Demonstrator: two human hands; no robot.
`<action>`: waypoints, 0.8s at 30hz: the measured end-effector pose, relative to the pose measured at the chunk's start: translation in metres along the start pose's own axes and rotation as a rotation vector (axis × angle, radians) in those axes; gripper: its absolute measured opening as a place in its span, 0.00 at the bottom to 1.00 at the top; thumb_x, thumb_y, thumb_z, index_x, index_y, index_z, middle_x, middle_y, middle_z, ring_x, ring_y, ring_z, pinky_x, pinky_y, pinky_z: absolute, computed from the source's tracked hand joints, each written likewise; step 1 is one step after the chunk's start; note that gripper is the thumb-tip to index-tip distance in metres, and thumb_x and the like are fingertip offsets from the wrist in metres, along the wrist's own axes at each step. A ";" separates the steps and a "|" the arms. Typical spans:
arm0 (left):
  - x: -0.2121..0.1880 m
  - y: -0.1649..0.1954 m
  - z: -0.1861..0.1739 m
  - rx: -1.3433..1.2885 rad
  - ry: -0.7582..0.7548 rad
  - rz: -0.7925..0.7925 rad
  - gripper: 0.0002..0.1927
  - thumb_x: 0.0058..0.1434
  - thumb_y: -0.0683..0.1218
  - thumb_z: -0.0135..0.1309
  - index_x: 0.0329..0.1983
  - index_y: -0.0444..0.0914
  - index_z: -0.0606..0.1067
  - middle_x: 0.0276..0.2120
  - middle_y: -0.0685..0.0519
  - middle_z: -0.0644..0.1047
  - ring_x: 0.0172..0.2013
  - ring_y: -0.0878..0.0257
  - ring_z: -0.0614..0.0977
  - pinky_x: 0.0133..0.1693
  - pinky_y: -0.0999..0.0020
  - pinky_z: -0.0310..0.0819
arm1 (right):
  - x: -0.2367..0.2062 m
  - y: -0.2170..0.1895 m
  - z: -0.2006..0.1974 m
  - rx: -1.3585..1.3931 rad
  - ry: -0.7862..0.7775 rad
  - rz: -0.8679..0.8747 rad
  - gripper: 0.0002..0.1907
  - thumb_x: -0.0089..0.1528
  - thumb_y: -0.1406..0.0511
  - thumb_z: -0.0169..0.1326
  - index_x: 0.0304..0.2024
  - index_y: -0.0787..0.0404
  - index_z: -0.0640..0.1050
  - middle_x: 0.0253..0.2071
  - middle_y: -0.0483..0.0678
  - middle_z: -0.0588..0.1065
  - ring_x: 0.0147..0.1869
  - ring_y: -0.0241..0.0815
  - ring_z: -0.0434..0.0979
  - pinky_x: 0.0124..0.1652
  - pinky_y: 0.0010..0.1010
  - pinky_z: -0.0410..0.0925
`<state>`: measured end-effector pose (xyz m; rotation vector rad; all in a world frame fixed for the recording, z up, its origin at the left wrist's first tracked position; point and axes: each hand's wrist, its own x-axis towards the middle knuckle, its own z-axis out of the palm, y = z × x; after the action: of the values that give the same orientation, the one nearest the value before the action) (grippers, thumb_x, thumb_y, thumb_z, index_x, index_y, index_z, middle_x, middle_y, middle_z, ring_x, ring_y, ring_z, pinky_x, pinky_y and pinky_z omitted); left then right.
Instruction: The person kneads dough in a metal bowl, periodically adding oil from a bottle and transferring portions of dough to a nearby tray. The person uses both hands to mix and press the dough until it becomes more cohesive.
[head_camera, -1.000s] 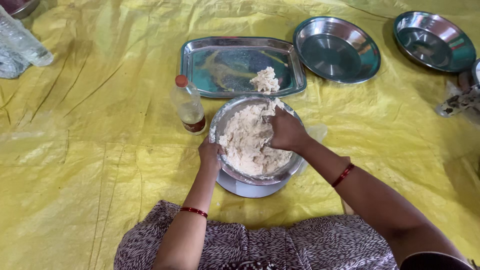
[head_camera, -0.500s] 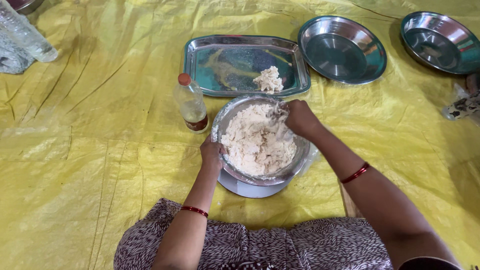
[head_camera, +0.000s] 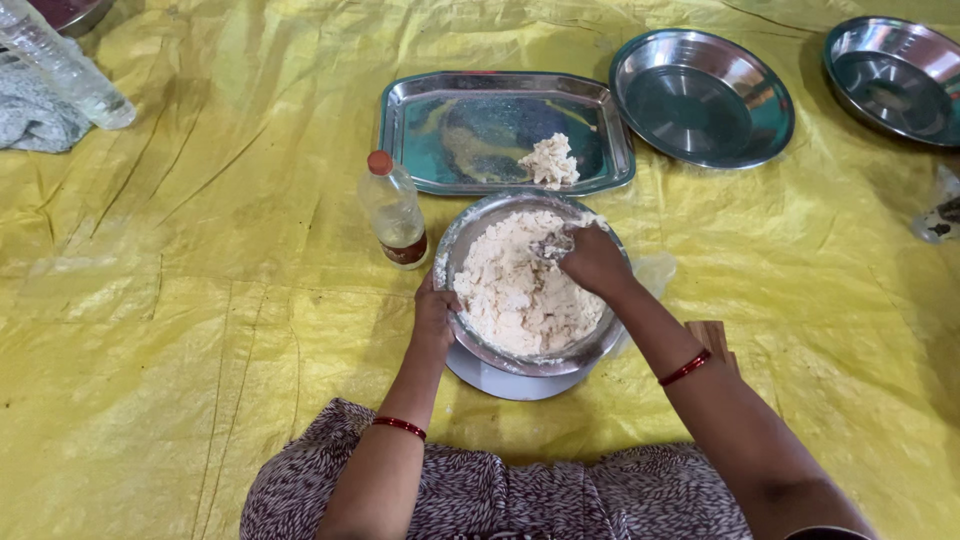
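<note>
Steel mixing bowl (head_camera: 470, 235): round, set on a flat steel plate (head_camera: 500, 382) whose edge shows under its near side; both on the yellow plastic sheet (head_camera: 200, 300) spread over the floor. Holds pale, crumbly dough (head_camera: 515, 295), filling most of the bowl.

Left hand (head_camera: 434, 318): on the bowl's near-left rim, fingers curled over the edge, gripping it. Red bangle at the wrist.

Right hand (head_camera: 592, 262): inside the bowl at its far-right part, fingers bent down into the dough and closed around a clump of it. Red bangle on the forearm.

Small clear bottle (head_camera: 394, 212): orange cap, upright, just beside the bowl on its left.

Rectangular steel tray (head_camera: 450, 130): beyond the bowl, carrying one small lump of dough (head_camera: 549, 162) near its right end.

Two round steel plates (head_camera: 702, 97), (head_camera: 890, 65): right of the tray.

Clear plastic water bottle (head_camera: 62, 68): far left corner, lying against a grey cloth (head_camera: 35, 118).
</note>
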<state>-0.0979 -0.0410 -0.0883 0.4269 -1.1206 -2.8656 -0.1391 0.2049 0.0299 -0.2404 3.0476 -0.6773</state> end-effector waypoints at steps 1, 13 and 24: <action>-0.001 0.002 0.001 -0.059 -0.032 -0.007 0.37 0.43 0.26 0.37 0.60 0.29 0.72 0.45 0.44 0.81 0.35 0.57 0.81 0.31 0.68 0.78 | 0.007 -0.001 -0.001 -0.053 -0.032 0.028 0.24 0.54 0.62 0.55 0.49 0.69 0.80 0.53 0.69 0.75 0.61 0.66 0.73 0.62 0.47 0.66; 0.011 0.000 -0.007 0.028 0.036 -0.142 0.26 0.73 0.55 0.44 0.65 0.33 0.68 0.55 0.46 0.78 0.49 0.57 0.81 0.54 0.59 0.76 | 0.018 -0.082 0.072 -0.180 -0.234 -0.479 0.19 0.52 0.66 0.54 0.45 0.65 0.80 0.45 0.62 0.78 0.53 0.60 0.77 0.53 0.48 0.71; -0.002 0.009 0.005 0.672 0.038 0.255 0.26 0.61 0.48 0.60 0.60 0.32 0.72 0.48 0.49 0.81 0.46 0.62 0.81 0.48 0.67 0.75 | -0.053 -0.032 0.009 -0.355 -0.140 -0.435 0.19 0.41 0.64 0.61 0.36 0.58 0.83 0.39 0.57 0.76 0.48 0.57 0.77 0.47 0.49 0.70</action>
<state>-0.0982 -0.0441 -0.0782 0.3170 -1.9526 -2.1959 -0.0813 0.1809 0.0342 -0.9299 2.9737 -0.1024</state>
